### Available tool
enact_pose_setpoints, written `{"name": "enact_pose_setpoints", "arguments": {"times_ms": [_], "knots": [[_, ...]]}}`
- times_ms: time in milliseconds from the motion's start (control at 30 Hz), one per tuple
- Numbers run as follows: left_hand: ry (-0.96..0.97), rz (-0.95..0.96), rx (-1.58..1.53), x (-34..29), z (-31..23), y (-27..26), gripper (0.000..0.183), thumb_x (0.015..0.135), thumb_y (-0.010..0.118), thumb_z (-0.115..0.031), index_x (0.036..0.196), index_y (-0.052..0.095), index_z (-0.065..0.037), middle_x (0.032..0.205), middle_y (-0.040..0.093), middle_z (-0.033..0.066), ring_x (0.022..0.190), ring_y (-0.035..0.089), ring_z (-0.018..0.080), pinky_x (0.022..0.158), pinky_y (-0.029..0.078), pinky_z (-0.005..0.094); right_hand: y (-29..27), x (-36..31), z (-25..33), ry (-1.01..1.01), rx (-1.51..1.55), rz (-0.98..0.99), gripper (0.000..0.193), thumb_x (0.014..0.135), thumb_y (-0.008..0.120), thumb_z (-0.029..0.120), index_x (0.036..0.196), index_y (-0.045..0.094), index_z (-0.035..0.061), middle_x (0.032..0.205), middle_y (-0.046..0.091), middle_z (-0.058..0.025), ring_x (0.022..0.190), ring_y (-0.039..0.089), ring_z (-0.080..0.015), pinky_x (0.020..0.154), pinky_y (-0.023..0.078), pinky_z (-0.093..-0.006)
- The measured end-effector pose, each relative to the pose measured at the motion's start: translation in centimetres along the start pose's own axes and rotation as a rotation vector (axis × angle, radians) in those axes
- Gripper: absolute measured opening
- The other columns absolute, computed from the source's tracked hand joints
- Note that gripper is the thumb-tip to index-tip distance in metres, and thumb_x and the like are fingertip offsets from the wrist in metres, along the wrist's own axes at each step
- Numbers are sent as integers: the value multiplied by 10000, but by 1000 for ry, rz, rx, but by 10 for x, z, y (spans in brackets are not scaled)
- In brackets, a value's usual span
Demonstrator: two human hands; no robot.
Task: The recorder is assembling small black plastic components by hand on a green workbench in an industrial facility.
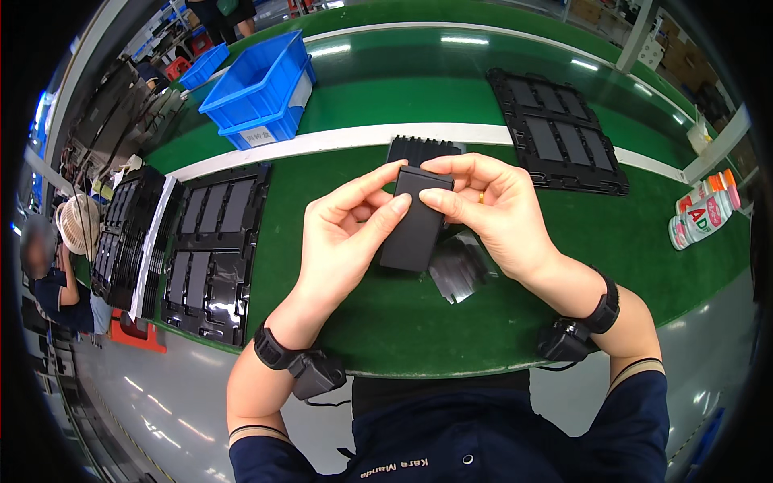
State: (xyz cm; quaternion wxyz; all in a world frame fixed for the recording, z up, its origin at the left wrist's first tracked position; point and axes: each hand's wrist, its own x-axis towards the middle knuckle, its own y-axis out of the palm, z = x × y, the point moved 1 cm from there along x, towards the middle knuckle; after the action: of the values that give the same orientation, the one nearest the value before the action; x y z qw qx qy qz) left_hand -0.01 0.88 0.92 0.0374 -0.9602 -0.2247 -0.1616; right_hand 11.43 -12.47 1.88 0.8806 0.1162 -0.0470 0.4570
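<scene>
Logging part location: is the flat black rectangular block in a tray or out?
Out: left hand and right hand hold the block, away from the compartmented black plastic trays.

Matt black block (412, 233), glossy film (457, 272)

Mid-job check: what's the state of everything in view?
Left hand: closed on black rectangular block
Right hand: closed on same block
Shiny grey plastic film: lying unheld
Upper blue plastic bin: open-topped, stacked
Nearer left black plastic tray: partly filled
Right black plastic tray: loaded
White plastic bottles: capped
</scene>
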Motion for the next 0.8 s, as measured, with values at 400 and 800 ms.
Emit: {"name": "enact_pose_setpoints", "arguments": {"times_ms": [400,800], "knots": [[-432,528,-783,0,-1,3,570,940,389,-372,1386,196,-73,1240,458,234,1050,556,283,859,503,362,-3,-1,30,-195,48,37,373,794,622,-17,1147,504,4,847,597,-60,758,608,-94,629,508,-192],[-438,508,-901,-1,4,4,602,917,458,-354,1379,185,-83,1174,487,234,974,562,259,725,552,321,-13,2,36,-224,-9,-56,355,795,672,106,1121,555,28,912,539,-55,811,583,-92,696,479,-220]]}}
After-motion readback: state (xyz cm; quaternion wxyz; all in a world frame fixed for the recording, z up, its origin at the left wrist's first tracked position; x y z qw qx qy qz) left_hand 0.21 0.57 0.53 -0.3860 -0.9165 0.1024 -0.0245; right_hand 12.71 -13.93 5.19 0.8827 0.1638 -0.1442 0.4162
